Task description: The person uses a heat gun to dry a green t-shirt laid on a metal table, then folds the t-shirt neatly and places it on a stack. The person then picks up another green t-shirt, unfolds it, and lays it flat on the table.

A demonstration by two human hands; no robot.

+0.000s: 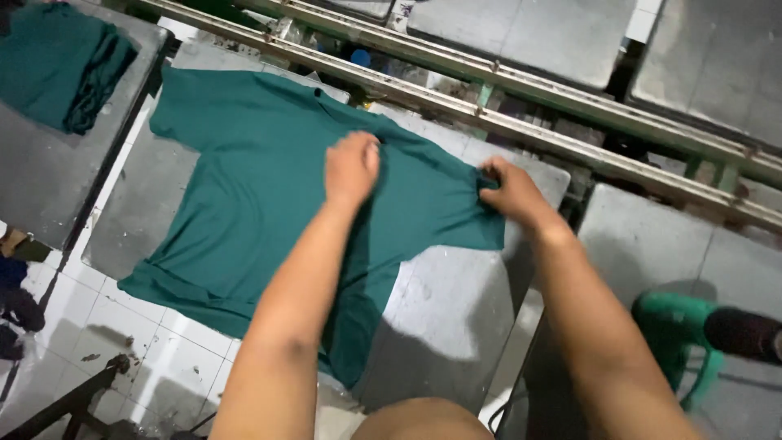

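Note:
A teal T-shirt [252,187] lies spread flat over a grey metal board [448,318], its hem hanging off the near left side. My left hand [352,167] rests knuckles-up on the shirt near the collar, fingers curled onto the cloth. My right hand [511,193] pinches the edge of the shirt's right sleeve at the board's far right corner.
A pile of folded teal cloth [61,61] sits on another grey board at the upper left. Long metal rails [521,85] run diagonally across the back. More grey boards stand at right. A green stool [676,330] is at lower right, white floor tiles [122,326] at lower left.

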